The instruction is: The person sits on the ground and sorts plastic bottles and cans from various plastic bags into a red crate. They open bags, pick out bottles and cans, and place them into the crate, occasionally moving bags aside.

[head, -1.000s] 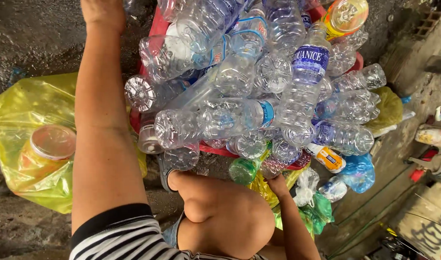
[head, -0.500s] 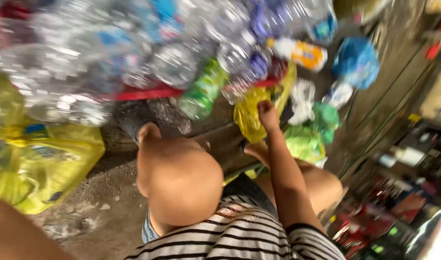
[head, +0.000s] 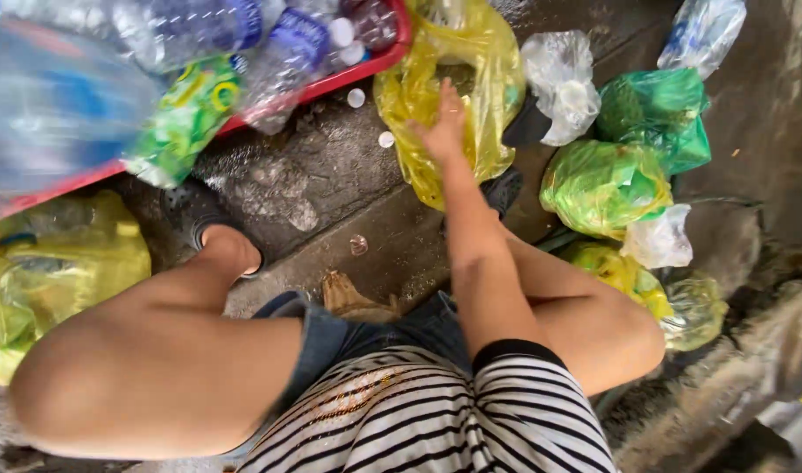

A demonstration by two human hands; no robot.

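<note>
My right hand (head: 442,124) reaches forward and lies on a crumpled yellow plastic bag (head: 487,52) on the wet concrete floor, fingers spread and pointing away from me. Nothing shows inside the hand. My left hand is out of view. I squat with both knees up, in a striped shirt and denim shorts. Just left of the bag is a red tub (head: 366,68) heaped with clear plastic bottles (head: 200,26), and a green crushed bottle (head: 186,118) hangs over its rim.
A clear bag (head: 563,83), a green bag (head: 659,109) and yellow-green bags (head: 598,184) lie to the right. Another yellow bag (head: 68,263) sits at the left. Loose white caps (head: 385,138) lie near the tub. My foot wears a black sandal (head: 195,215).
The view has swung down and right, away from the bottle pile. My left arm, raised over the tub earlier, has left the view. My right hand now lies on the yellow bag.
</note>
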